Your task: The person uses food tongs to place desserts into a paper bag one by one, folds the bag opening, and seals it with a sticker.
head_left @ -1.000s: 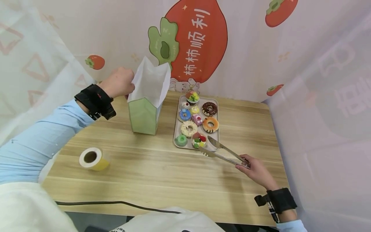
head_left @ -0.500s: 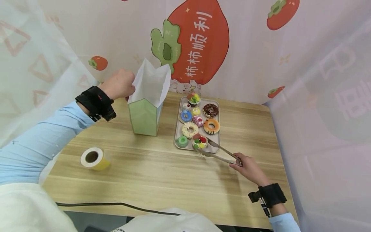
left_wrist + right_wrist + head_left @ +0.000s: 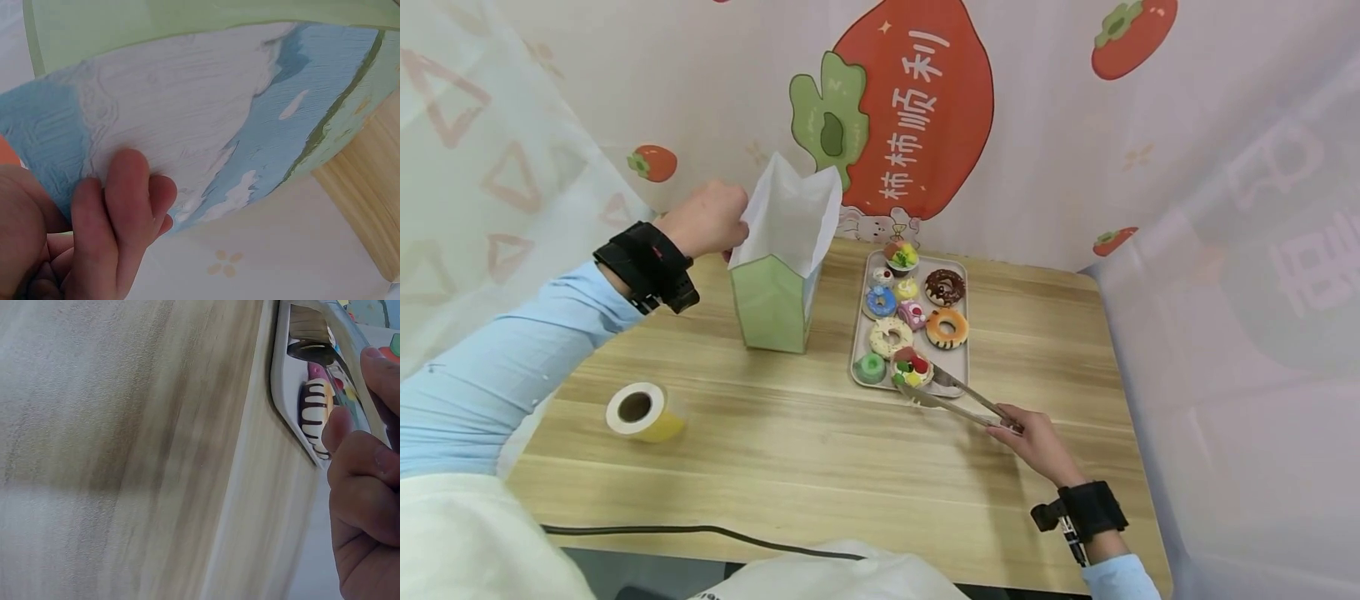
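At the upper left in the head view, my left hand (image 3: 709, 218) pinches the top edge of a standing green paper bag (image 3: 769, 304) with a white inside. The left wrist view shows the fingers (image 3: 128, 194) against the bag's printed blue and white side (image 3: 175, 106). My right hand (image 3: 1036, 446) grips metal tongs (image 3: 953, 407). Their tips lie on either side of a fruit-topped tart (image 3: 912, 369) at the near edge of a light tray (image 3: 953, 357). In the right wrist view, thumb and fingers close round the tongs (image 3: 357, 353).
Donuts and small cakes share the tray, among them a chocolate donut (image 3: 945, 287), an orange-glazed donut (image 3: 947, 328) and a green one (image 3: 871, 367). A label roll (image 3: 638, 411) lies on the wooden table (image 3: 820, 467) at left. A black cable (image 3: 700, 527) runs along the front edge.
My right hand has moved left, bringing the tongs' tips from the tart's right side to around it. The tart has shifted slightly left. My left hand keeps its hold on the bag.
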Available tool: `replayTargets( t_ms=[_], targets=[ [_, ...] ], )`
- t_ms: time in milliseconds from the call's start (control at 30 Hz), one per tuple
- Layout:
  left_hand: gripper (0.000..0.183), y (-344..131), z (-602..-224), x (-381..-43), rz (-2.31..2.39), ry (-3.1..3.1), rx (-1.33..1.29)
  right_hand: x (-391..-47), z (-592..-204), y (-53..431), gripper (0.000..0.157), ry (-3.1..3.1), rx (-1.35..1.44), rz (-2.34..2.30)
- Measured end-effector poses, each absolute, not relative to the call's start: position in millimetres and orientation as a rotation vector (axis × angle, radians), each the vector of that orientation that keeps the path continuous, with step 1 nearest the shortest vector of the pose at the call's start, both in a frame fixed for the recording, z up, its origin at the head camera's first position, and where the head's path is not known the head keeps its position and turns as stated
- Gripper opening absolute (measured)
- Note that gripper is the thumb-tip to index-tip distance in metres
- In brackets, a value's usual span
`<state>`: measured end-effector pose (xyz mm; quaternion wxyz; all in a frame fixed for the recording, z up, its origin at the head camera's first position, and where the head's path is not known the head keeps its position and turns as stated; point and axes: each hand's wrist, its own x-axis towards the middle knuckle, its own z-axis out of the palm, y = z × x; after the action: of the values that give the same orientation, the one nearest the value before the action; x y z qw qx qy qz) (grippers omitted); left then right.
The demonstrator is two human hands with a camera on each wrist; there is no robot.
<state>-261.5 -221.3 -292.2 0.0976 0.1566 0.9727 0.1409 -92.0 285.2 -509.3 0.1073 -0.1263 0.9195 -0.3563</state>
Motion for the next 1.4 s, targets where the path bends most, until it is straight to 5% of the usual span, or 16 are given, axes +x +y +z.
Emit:
replayTargets(
  t_ms=[633, 933, 1400],
  targets=[
    [0.023, -224, -288, -259, 0.378, 2.91, 0.479, -78, -501, 298, 0.024, 2.719, -0.39, -1.119],
    [0.022, -222, -286, -259, 0.401, 2.914, 0.481, -73, -464, 292, 0.025, 2.643, -0.289, -1.275],
    [0.02, -216, -285, -257, 0.39, 2.899, 0.48, -114, -419, 266, 0.015, 2.631, -0.388, -1.488]
  ],
)
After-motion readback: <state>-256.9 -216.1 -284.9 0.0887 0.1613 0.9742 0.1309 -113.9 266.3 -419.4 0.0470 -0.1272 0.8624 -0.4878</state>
